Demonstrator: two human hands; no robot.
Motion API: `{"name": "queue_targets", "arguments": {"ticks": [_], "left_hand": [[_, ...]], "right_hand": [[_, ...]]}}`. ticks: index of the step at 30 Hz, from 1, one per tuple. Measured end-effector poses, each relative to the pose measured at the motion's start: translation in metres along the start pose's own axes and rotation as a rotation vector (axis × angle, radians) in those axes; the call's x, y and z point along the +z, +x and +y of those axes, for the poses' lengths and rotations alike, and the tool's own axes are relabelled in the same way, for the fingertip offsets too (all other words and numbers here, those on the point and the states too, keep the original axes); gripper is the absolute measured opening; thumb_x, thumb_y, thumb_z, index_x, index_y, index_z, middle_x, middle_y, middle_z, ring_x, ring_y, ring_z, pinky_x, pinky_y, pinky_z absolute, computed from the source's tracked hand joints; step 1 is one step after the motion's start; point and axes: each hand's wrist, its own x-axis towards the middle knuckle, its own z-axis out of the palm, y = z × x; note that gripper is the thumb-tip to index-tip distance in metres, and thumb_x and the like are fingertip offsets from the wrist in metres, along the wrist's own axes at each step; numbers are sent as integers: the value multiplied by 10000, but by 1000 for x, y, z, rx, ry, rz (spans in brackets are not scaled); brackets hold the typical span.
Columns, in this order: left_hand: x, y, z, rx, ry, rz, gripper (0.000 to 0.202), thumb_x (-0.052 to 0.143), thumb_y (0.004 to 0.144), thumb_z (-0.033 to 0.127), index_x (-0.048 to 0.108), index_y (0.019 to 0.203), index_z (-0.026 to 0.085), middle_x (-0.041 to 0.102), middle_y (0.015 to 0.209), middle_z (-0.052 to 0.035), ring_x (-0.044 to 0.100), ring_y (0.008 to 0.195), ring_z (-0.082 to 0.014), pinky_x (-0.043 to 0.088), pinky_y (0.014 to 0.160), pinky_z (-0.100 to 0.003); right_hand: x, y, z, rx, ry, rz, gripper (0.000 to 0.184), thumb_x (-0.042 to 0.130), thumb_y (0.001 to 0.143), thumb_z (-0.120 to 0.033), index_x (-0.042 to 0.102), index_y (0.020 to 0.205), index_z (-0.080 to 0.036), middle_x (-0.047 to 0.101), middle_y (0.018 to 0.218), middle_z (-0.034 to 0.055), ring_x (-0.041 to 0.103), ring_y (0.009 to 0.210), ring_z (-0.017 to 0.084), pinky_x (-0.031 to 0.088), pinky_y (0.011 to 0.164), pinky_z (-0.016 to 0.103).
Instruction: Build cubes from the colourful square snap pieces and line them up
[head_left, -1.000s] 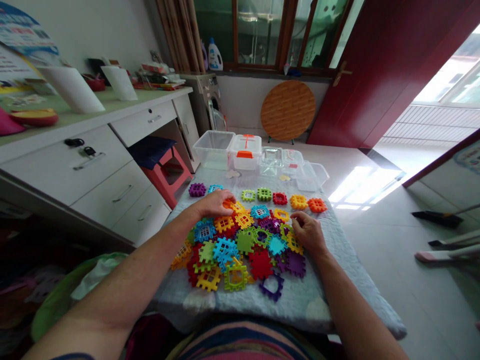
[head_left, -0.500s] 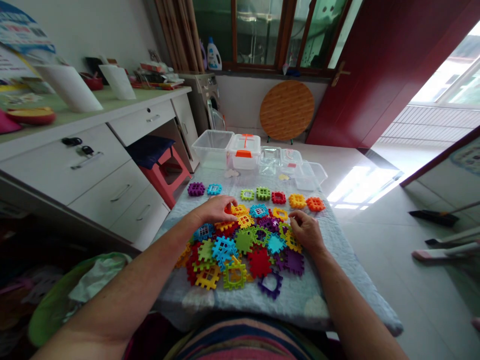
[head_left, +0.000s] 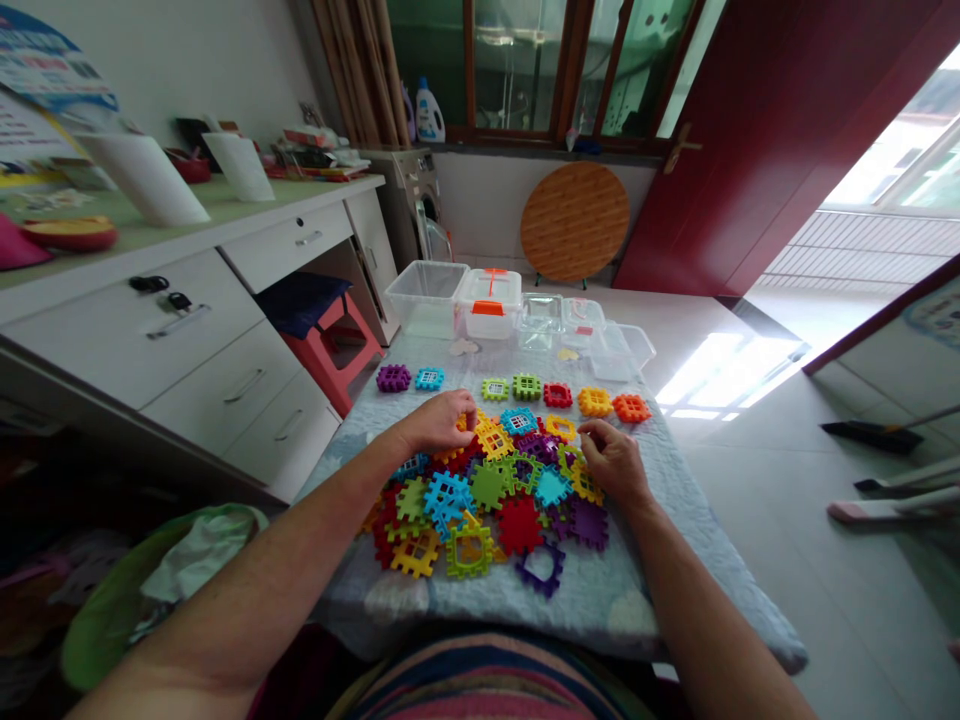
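Yellow lattice tile (head_left: 494, 439) just beside left grip (head_left: 444, 420); contact unclear.

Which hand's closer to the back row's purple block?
Left. The left hand is in front and right of the purple block; the right hand is farther right, across the pile.

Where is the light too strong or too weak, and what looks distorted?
Head view: sunlight glare burns out patches of the floor; the green basket sits in shadow; the toothed plastic pieces are clear; the white paper rolls lean, seemingly from wide-lens distortion.
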Motion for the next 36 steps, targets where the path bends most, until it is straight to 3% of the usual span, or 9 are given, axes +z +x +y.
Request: {"name": "queue_targets", "arguments": {"ticks": [5,8,12,15,19,24,28,32,36], "left_hand": [[-11,-6,19,16,-196,163,28,618,709,186,596,693,184,662,952,-44,620,935,-185,458,897,-317],[-11,-5,33,-65,-419,124,112,622,767,293,603,747,184,664,872,-29,617,834,-159,480,794,-290],[9,4,44,-121,-719,25,216,631,781,379,595,828,171,616,770,1,566,674,-117,462,653,-244],[28,13,50,-181,-812,8,234,620,783,377,580,882,168,596,718,14,554,622,-116,447,599,-236],[34,19,54,-196,-495,65,191,584,777,272,611,932,163,644,736,-16,595,666,-154,454,625,-261],[12,12,42,-144,-77,76,222,525,797,211,647,976,163,705,973,-74,639,874,-199,471,783,-294],[10,2,31,-142,137,-8,241,536,798,211,675,985,150,708,1001,-97,640,923,-228,468,824,-311],[17,-3,32,-148,255,-32,296,577,795,246,678,1050,135,701,1038,-120,630,1008,-261,451,914,-343],[19,-1,38,-180,297,-7,283,593,802,264,692,1041,149,684,1025,-115,623,1005,-255,455,922,-345]], "right_hand": [[1,-1,1,-8,16,9,213,510,797,-316,670,795,-174,466,513,-49,428,467,110,338,504,246],[0,-1,-1,-11,25,11,205,514,798,-314,666,794,-177,471,519,-48,425,467,110,338,504,249],[-1,-2,-4,-13,33,7,193,520,803,-308,663,803,-179,473,520,-48,421,466,112,347,508,254],[-1,-2,-6,-38,36,-4,179,534,805,-297,665,841,-181,512,554,-35,462,508,127,390,550,265],[-3,-2,-9,-165,41,-22,190,575,797,-270,660,948,-193,649,793,31,569,746,188,465,719,321],[-4,-4,-23,-282,15,-103,219,628,841,-330,645,1035,-230,674,1014,59,556,991,247,443,918,413],[2,-7,-41,-362,-82,-229,368,665,834,-448,622,1131,-235,682,1044,63,544,988,263,433,919,433],[12,-10,-56,-383,-245,-249,562,704,757,-582,606,1180,-226,670,1055,89,523,1001,297,402,925,477],[18,-13,-65,-391,-279,-292,493,698,768,-561,624,1132,-237,663,1006,82,518,993,299,396,906,481]]}}
